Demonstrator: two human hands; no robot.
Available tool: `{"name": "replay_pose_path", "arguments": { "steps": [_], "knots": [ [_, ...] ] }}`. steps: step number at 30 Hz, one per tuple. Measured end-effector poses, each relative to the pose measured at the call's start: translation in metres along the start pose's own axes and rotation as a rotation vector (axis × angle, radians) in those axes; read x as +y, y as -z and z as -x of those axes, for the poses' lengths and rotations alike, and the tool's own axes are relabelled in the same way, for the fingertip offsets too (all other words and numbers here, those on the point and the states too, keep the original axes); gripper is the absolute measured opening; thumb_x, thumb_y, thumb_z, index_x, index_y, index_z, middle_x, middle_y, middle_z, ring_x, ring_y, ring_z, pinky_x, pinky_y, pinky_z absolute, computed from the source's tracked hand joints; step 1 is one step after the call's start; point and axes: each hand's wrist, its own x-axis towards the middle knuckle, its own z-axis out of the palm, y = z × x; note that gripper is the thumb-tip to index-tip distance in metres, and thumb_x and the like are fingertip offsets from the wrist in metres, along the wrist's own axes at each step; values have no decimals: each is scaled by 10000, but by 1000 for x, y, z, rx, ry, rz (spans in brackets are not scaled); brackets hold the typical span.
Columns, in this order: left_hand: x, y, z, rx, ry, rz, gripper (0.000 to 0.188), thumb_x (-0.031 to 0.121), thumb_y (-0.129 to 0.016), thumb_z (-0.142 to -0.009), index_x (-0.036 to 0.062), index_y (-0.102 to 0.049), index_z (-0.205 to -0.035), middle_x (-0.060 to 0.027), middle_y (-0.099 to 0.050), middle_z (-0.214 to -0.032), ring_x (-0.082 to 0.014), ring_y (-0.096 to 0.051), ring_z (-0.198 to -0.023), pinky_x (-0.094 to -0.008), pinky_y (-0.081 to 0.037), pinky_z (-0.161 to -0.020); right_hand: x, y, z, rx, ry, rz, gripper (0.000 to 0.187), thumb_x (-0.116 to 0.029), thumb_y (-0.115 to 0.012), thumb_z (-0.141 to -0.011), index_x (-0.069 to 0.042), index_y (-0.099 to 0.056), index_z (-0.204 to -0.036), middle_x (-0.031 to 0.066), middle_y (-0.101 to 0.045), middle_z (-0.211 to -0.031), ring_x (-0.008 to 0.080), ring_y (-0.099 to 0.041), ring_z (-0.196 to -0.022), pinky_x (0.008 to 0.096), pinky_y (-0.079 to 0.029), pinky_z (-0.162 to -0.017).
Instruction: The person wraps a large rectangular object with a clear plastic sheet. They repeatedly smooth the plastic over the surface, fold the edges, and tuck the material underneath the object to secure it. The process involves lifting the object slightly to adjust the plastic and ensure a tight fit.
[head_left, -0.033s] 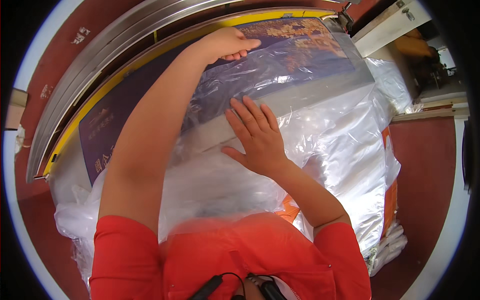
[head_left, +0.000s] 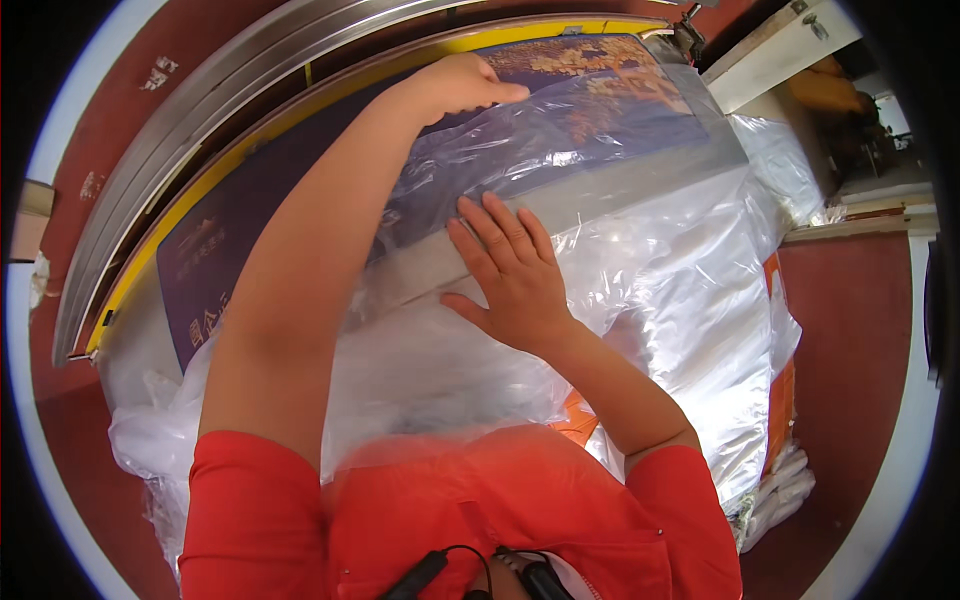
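Note:
A dark blue printed panel (head_left: 270,190), with gold tree artwork at its far right, lies on a grey surface. Clear plastic film (head_left: 560,135) covers the near and right part of it, wrinkled and shiny. At the far side my left hand (head_left: 462,85) is closed in a pinch on the film's edge, over the panel; the fingers are partly hidden behind the hand. My right hand (head_left: 512,272) rests flat on the film near the panel's front edge, fingers spread and nothing gripped.
A yellow strip (head_left: 190,200) and a silver metal rail (head_left: 140,170) curve along the far side. Loose white plastic sheeting (head_left: 690,290) drapes over the near and right side, with orange material (head_left: 575,418) showing beneath. A white board (head_left: 785,55) stands at far right.
My left hand has shifted slightly to the right, the film's edge still in its pinch. My right hand stays almost where it was.

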Motion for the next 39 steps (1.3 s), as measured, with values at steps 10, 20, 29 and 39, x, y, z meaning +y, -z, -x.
{"name": "replay_pose_path", "arguments": {
  "steps": [10, 20, 29, 39],
  "knots": [
    [1, -12, -11, -149, -120, 259, 149, 161, -596, -733, 21, -585, -780, -23, -544, -674, -104, -473, -606, -243, -376, -554, -1, 7, 1, -64, -4, -7, 658, -316, -638, -634, -83, -371, -1189, 82, -312, -1273, 251, -247, -1199, 395, -164, -976],
    [-36, -10, 33, 30, -584, 313, 162, 165, -549, -772, 8, -546, -814, -1, -506, -729, -63, -445, -691, -227, -374, -615, 2, 30, -49, 186, 27, -41, 526, -364, -600, -668, -72, -467, -1085, 110, -436, -1140, 283, -385, -1069, 401, -275, -893],
    [-379, 108, 442, 823, -47, 1278, 379, 152, -497, -804, 70, -379, -1154, -69, -461, -1090, -199, -442, -1025, -401, -272, -950, -45, 7, -120, -320, 186, -47, 260, -313, -536, -701, -87, -572, -825, 110, -577, -713, 312, -531, -735, 391, -399, -715],
    [-421, 131, 709, 815, 1421, -488, 492, 359, -386, -817, 94, -346, -1230, -128, -334, -1261, -274, -307, -1164, -380, -244, -960, 61, 79, -62, -423, 2, -57, 370, -175, -611, -653, -21, -533, -980, 145, -561, -914, 247, -559, -800, 333, -443, -703]
  ]
}}
